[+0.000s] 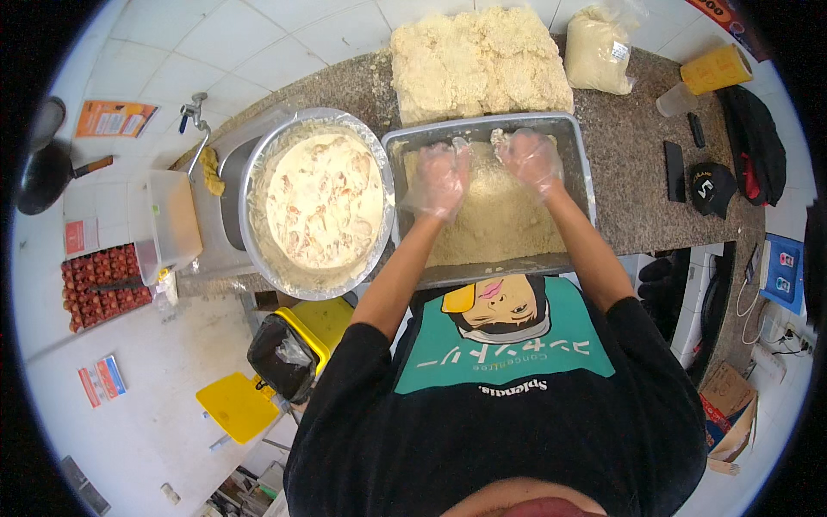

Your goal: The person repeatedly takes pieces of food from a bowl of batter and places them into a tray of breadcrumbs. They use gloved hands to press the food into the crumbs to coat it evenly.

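Observation:
Both my hands wear clear plastic gloves and are over a grey plastic tub (488, 274) of pale breading crumbs (494, 216). My left hand (442, 176) is at the tub's far left part, fingers bent, with crumbs on the fingertips. My right hand (531, 158) is curled near the far right part. A crumb-caked lump (498, 139) shows at its fingers; whether this is a held piece or coated fingertips is unclear. Left of the tub, a large metal bowl (258, 258) lined with plastic contains meat pieces in creamy batter (326, 200).
Breaded pieces (478, 64) are heaped behind the tub, beside a bag of crumbs (597, 55). A faucet (197, 116) and a clear plastic container (171, 223) are left of the bowl. A phone (674, 171) and cap (712, 189) lie right. A yellow-rimmed bin (303, 336) stands below.

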The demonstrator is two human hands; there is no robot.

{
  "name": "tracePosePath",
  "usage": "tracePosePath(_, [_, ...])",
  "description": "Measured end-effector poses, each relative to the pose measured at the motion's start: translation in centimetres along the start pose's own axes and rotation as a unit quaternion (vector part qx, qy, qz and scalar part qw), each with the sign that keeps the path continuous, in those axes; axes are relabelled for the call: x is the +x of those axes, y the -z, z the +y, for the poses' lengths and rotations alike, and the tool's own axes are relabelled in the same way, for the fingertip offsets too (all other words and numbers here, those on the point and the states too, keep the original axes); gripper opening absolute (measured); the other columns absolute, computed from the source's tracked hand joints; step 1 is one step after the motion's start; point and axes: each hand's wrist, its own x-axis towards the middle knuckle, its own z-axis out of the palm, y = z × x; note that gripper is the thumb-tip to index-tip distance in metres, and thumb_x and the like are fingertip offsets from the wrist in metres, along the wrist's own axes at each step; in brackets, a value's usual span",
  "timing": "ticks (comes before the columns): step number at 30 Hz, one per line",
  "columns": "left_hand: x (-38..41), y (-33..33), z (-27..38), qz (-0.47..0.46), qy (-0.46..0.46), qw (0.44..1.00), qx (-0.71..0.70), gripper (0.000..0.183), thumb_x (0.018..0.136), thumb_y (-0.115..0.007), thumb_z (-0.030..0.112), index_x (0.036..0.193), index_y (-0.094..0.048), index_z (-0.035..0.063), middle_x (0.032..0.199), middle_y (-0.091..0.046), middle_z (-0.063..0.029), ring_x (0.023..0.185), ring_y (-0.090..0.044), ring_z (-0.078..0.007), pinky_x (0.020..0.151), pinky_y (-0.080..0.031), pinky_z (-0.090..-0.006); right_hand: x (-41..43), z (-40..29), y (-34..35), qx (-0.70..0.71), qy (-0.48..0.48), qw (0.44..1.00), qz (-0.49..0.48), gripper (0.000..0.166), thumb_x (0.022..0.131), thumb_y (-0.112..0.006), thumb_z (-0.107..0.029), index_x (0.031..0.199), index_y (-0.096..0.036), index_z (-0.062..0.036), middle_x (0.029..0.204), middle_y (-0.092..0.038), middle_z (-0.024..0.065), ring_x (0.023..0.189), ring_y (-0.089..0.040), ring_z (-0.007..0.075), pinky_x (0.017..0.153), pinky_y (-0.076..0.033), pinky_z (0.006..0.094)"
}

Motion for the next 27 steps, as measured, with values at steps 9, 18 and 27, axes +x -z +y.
tracePosePath(9, [-2.3, -7.9, -0.8, 0.053, 0.074, 0.978, 0.188, 0.055, 0.096, -0.038, 0.044, 0.13, -0.051, 0.0041, 0.133, -0.045, -0.0228, 0.12, -0.044, -0.0391, 0.106, -0.029, -0.0498, -2.6, 1.1, -10.2, -0.515, 0.061, 0.829, 0.209, 0.044, 0.087, -0.052, -0.036, 0.114, -0.059, -0.0015, 0.12, -0.052, 0.0191, 0.115, -0.045, 0.0365, 0.1, -0.031, 0.0529])
tracePosePath(18, [-1.1, -5.8, -0.1, -0.074, 0.062, 0.984, 0.147, 0.053, 0.095, -0.04, 0.044, 0.121, -0.059, 0.0034, 0.137, -0.044, -0.0223, 0.129, -0.036, -0.0393, 0.107, -0.026, -0.0554, -3.9, -2.4, -3.7, -0.119, 0.05, 0.987, 0.1, 0.044, 0.087, -0.048, -0.03, 0.118, -0.056, 0.0017, 0.137, -0.042, 0.019, 0.125, -0.038, 0.0399, 0.105, -0.027, 0.0536])
tracePosePath(27, [-3.7, -2.4, 2.5, -0.155, 0.051, 0.977, 0.14, 0.048, 0.094, -0.043, 0.038, 0.13, -0.053, 0.0076, 0.145, -0.037, -0.0207, 0.133, -0.034, -0.0378, 0.108, -0.023, -0.0575, -5.4, 2.6, -12.0, 0.059, 0.089, 0.983, 0.151, 0.044, 0.084, -0.053, -0.033, 0.109, -0.059, 0.0027, 0.131, -0.046, 0.0247, 0.126, -0.039, 0.0423, 0.108, -0.019, 0.06])
